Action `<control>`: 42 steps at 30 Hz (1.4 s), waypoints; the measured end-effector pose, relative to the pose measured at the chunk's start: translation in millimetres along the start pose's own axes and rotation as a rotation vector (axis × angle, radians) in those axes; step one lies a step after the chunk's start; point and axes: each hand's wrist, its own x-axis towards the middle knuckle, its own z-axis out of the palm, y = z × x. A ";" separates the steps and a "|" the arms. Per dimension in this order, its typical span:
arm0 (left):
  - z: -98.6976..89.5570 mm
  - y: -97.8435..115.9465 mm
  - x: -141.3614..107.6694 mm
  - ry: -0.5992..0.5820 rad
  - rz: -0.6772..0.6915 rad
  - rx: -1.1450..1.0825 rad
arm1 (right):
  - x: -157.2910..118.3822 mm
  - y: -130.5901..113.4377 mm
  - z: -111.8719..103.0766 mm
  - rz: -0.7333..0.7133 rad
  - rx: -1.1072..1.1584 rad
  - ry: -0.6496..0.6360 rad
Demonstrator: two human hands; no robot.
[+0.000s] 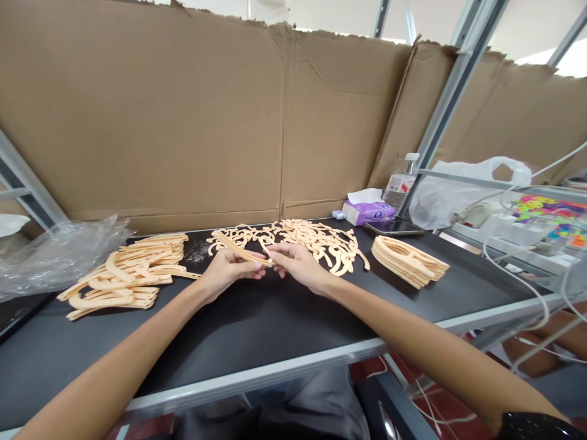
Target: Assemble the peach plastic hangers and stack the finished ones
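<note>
Just above the middle of the black table, my left hand (pixel 224 272) is closed around a long, pale peach-coloured curved piece (pixel 235 245) that tilts up to the left. At its right end, the fingers of my right hand (pixel 300 267) pinch a small pale curved piece (pixel 265 245); whether the two pieces are joined there is too small to tell. Behind my hands lie loose small curved pieces (pixel 316 235), in a spread heap. Left of my left hand is a pile of larger flat curved pieces (pixel 132 269).
A neat stack of pale pieces with a large loop (pixel 408 260) sits at the right, near a phone (pixel 393 228). Behind are a purple tissue pack (pixel 369 212) and a water bottle (pixel 401 186). Clear plastic (pixel 68 250) lies left. White cables (pixel 527 275) hang right. Cardboard (pixel 183 116) closes the back.
</note>
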 end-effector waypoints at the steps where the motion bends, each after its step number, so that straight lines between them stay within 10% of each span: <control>1: 0.0 0.3 0.0 -0.001 -0.002 0.002 | -0.2 -0.1 -0.1 0.003 0.005 -0.016; 42: -5.5 3.4 0.9 0.038 -0.094 0.067 | -1.3 -3.4 -4.1 0.001 -0.149 -0.150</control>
